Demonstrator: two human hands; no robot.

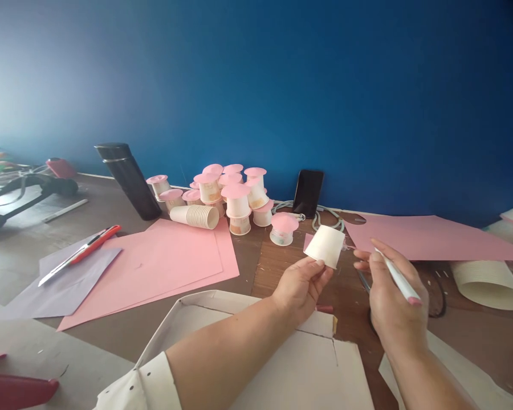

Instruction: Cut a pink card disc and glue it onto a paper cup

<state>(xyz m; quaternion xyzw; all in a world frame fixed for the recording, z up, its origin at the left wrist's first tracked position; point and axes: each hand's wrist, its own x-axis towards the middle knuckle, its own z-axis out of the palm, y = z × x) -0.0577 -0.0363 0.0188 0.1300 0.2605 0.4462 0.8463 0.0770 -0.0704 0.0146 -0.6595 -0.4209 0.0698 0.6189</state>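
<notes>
My left hand (pixel 301 287) pinches the rim of a plain white paper cup (pixel 325 246), held upside down and slightly tilted above the table. In my right hand (pixel 397 296) is a white marker (pixel 397 276) with a pink end, gripped between thumb and fingers, to the right of the cup and apart from it. Behind the cup stands a small upturned paper cup topped with a pink paper disc (pixel 284 222). Several more such cups with pink discs (pixel 236 191) are grouped and stacked to the left. A nested stack of paper cups (pixel 194 217) lies on its side before them.
A black bottle (pixel 128 181) and a phone (pixel 308 193) stand near the blue wall. Pink sheets (pixel 154 267) lie left, with a red utility knife (pixel 83 250) on purple paper (pixel 74 296). Another pink sheet (pixel 431 236) lies right, above a paper roll (pixel 491 285). White cardboard (pixel 308 370) is in front.
</notes>
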